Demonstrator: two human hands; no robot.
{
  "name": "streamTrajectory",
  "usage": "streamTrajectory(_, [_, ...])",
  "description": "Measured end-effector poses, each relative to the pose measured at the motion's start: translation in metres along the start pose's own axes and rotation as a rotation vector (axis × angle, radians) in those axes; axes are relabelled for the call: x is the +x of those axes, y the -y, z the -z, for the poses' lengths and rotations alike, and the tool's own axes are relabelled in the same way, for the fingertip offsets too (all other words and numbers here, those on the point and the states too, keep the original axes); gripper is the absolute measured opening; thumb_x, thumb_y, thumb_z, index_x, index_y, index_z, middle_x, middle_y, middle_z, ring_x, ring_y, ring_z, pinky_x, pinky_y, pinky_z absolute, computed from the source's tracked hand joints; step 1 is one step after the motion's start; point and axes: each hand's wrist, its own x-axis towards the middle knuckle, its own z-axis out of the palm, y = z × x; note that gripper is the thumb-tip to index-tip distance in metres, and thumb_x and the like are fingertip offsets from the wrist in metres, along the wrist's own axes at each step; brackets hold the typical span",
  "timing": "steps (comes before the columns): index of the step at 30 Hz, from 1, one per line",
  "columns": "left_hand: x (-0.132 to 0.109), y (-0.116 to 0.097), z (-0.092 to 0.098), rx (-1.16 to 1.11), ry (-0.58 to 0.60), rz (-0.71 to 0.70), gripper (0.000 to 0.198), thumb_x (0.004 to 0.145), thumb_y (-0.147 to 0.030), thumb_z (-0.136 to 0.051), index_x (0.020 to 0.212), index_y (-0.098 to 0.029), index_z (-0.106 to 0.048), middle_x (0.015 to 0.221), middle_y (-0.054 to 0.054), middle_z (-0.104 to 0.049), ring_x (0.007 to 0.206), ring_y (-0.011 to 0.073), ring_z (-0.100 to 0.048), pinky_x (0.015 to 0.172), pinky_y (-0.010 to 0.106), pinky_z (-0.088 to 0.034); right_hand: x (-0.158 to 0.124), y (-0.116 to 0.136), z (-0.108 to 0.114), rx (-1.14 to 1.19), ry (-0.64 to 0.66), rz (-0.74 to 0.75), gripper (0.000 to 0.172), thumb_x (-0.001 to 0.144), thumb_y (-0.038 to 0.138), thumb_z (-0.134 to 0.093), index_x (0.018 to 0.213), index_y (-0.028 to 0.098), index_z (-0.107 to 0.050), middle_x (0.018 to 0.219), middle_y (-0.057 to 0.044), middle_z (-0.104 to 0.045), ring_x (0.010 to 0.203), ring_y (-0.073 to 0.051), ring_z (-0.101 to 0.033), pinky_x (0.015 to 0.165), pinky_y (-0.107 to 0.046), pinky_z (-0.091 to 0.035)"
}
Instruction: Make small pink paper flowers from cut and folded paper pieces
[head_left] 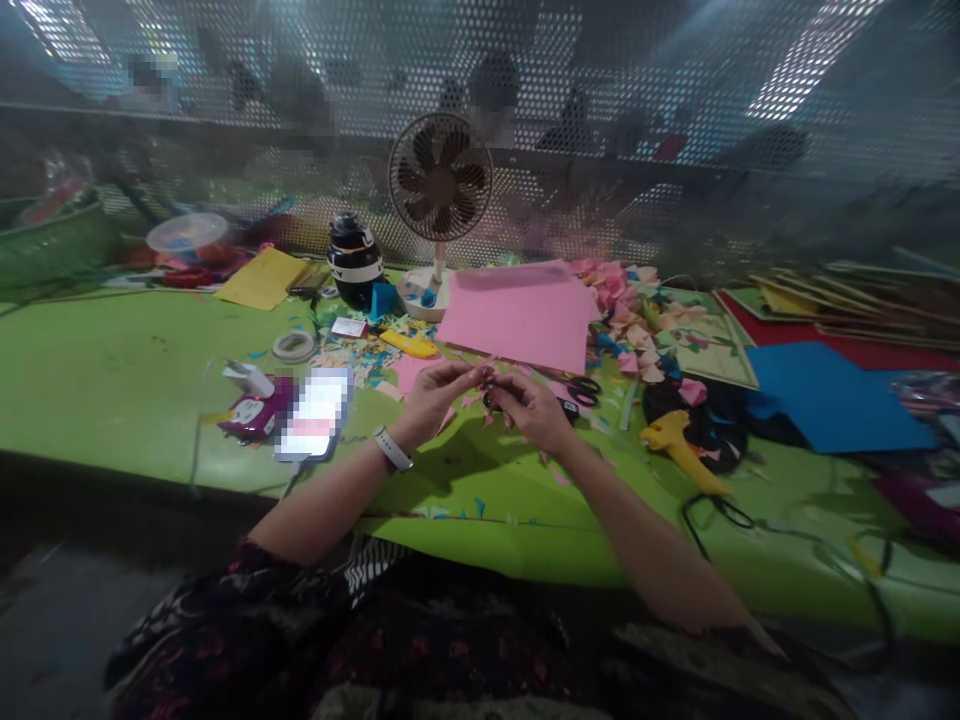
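Observation:
My left hand, with a white band on its wrist, and my right hand meet fingertip to fingertip above the green table. Both are closed in a pinch on something tiny that I cannot make out. Pink paper scraps lie under and around the fingers. Scissors with dark handles rest just beyond my right hand, partly hidden by it. Behind both hands lies a large pink sheet. A yellow cutter is on the scraps beyond my left hand.
A phone with a cable and a tape roll lie left. Behind stand a fan and a black jar. At right are folded paper pieces, a yellow glue gun with its cord, and a blue sheet.

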Motion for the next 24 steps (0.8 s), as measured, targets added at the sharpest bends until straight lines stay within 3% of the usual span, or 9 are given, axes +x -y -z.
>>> streamTrajectory(4, [0.001, 0.001, 0.003, -0.022, 0.006, 0.024, 0.026, 0.061, -0.036, -0.092, 0.074, -0.019, -0.078, 0.083, 0.004, -0.078, 0.08, 0.0141, -0.071, 0.086, 0.031, -0.054, 0.0, 0.0, -0.002, 0.03, 0.049, -0.029, 0.04, 0.087, 0.059, -0.063, 0.096, 0.02, -0.059, 0.075, 0.0, -0.065, 0.049, -0.01, -0.056, 0.046, -0.025, -0.048])
streamTrajectory(8, [0.001, -0.001, 0.003, 0.044, -0.027, -0.044, 0.025, 0.062, -0.034, -0.092, 0.063, -0.017, -0.073, 0.072, 0.002, -0.074, 0.071, 0.0114, -0.067, 0.079, 0.028, -0.053, -0.003, 0.001, -0.009, -0.1, -0.134, 0.087, 0.038, 0.083, 0.052, -0.071, 0.101, 0.02, -0.062, 0.09, -0.006, -0.069, 0.072, -0.017, -0.066, 0.063, -0.03, -0.055])
streamTrajectory(12, [0.0, -0.003, 0.001, 0.078, -0.028, -0.083, 0.026, 0.061, -0.037, -0.092, 0.07, -0.018, -0.076, 0.076, 0.003, -0.075, 0.072, 0.0132, -0.068, 0.078, 0.03, -0.054, -0.004, 0.003, -0.009, -0.103, -0.118, 0.056, 0.034, 0.089, 0.054, -0.063, 0.094, 0.02, -0.065, 0.069, 0.0, -0.062, 0.051, -0.013, -0.058, 0.052, -0.029, -0.051])
streamTrajectory(19, [0.001, -0.003, 0.001, 0.114, -0.012, -0.101, 0.029, 0.058, -0.04, -0.093, 0.067, -0.019, -0.075, 0.075, 0.003, -0.075, 0.071, 0.0144, -0.068, 0.077, 0.033, -0.056, -0.002, 0.002, -0.006, -0.012, -0.056, -0.012, 0.04, 0.087, 0.058, -0.063, 0.096, 0.019, -0.067, 0.064, 0.001, -0.062, 0.041, -0.01, -0.048, 0.04, -0.026, -0.043])
streamTrajectory(24, [0.0, -0.005, 0.0, 0.138, -0.044, -0.111, 0.03, 0.059, -0.04, -0.092, 0.063, -0.018, -0.072, 0.074, 0.002, -0.074, 0.071, 0.0133, -0.067, 0.077, 0.032, -0.056, -0.004, 0.004, -0.01, -0.137, -0.104, 0.084, 0.033, 0.085, 0.049, -0.068, 0.099, 0.019, -0.067, 0.081, -0.004, -0.068, 0.064, -0.015, -0.062, 0.059, -0.03, -0.054])
